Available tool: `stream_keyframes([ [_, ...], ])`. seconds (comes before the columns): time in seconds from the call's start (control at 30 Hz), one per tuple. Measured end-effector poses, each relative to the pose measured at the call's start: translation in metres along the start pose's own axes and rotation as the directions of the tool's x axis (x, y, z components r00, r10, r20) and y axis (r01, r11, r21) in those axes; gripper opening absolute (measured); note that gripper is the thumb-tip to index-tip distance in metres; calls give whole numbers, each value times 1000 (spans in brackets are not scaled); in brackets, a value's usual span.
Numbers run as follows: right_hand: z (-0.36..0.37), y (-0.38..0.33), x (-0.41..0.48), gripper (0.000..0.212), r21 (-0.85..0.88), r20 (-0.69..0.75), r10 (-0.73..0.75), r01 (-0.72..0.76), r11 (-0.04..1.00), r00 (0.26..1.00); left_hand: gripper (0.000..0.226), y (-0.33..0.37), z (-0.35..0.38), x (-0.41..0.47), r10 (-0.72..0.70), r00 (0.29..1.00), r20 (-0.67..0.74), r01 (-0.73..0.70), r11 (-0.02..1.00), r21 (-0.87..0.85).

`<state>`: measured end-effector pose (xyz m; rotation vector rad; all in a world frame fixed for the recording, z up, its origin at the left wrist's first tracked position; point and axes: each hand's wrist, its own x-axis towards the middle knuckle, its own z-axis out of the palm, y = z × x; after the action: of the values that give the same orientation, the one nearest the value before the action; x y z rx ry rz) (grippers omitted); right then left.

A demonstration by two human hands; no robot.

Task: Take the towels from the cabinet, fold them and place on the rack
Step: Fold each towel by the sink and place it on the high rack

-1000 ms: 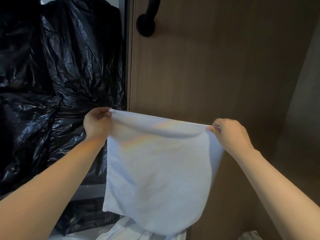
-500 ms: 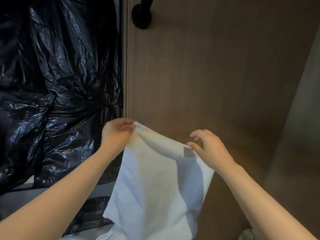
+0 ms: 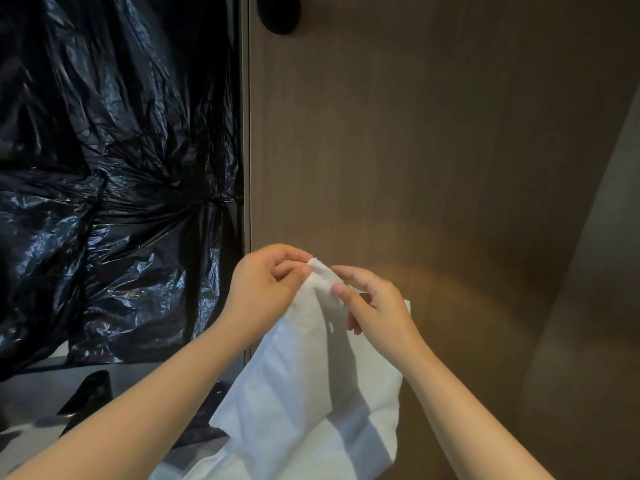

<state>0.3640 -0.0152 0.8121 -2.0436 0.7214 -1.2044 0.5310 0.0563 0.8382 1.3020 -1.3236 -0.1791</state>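
— Where is the towel?
— It hangs at six o'clock. Our left hand and right hand both pinch its joined top corners.
— How do we fold well?
— We should match the edges exactly before one hand lets go. The wooden door stands at twelve.

Wooden door panel fills view ahead, close behind hands, barring forward reach. Crumpled black plastic sheeting walls off left side down to grey ledge; black bracket lies on ledge. Black handle mount juts from door at top edge. White towel, top corner pinched by left hand and right hand, drapes across lower centre. Open air right of right forearm, before pale wall.
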Motion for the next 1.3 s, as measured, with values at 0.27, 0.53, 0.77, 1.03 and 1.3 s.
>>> stream_keyframes([
  [0.27, -1, -6, -5, 19, -33, -50, -4, 3, 999, 999, 34, -6, 3, -14, -74, 993, 93, 86, 987, -133],
  [0.53, -5, -12, -7, 10, 54, -8, -1, 2, 999, 1000, 26, -17, 8, -30, -97, 993, 69, 110, 968, -224],
  [0.77, -7, -22, -4, 12, 4, -10, -20, 20, 1000, 1000, 16, -15, 16, -36, -17, 997, 69, 29, 982, -185],
  [1.03, -14, -21, -3, 13, 13, -133, -9, 11, 1000, 991, 8, -26, 15, -36, 0, 984, 180, 15, 996, -87],
  [1.3, -33, -26, 10, 16, -66, -257, -61, 45, 997, 965, 21, -35, 19, -44, -43, 970, 239, 41, 999, 12],
])
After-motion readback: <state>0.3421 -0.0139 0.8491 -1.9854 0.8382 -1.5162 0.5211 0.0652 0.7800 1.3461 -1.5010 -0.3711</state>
